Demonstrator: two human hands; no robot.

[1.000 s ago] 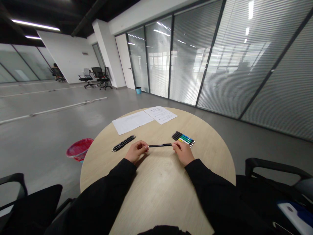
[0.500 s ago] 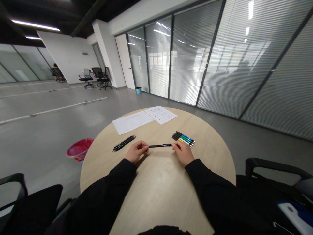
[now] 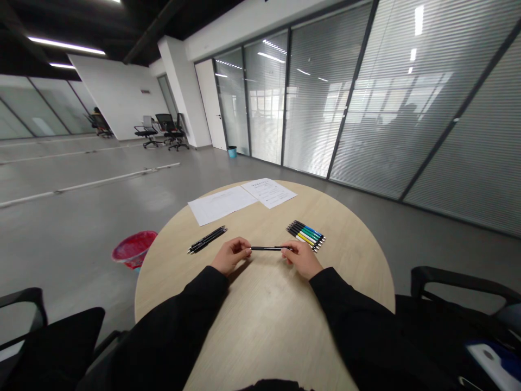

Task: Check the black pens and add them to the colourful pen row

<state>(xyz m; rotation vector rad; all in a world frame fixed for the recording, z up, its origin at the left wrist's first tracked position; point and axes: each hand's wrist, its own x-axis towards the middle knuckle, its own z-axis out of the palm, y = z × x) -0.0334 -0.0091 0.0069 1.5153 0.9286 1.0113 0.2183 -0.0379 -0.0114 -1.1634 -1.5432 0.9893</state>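
A black pen [image 3: 265, 248] is stretched level between my two hands, just over the table. My left hand [image 3: 232, 255] pinches its left end. The fingers of my right hand [image 3: 302, 257] are closed around the right end and cover it. Left of my left hand lies a small bunch of black pens [image 3: 207, 240], side by side at a slant. Just beyond my right hand, a row of several pens [image 3: 307, 233] with blue, green, white and yellow barrels and black ends rests on the table.
The round wooden table [image 3: 260, 336] carries two printed sheets, a left paper [image 3: 222, 205] and a right paper [image 3: 269, 192], at its far side. A red bin [image 3: 134, 248] stands on the floor at the left. A black chair [image 3: 459, 282] is close on the right.
My right hand has slid left along the pen, so a shorter length shows between my hands. More of the yellow pen in the coloured row is visible. The view has shifted slightly.
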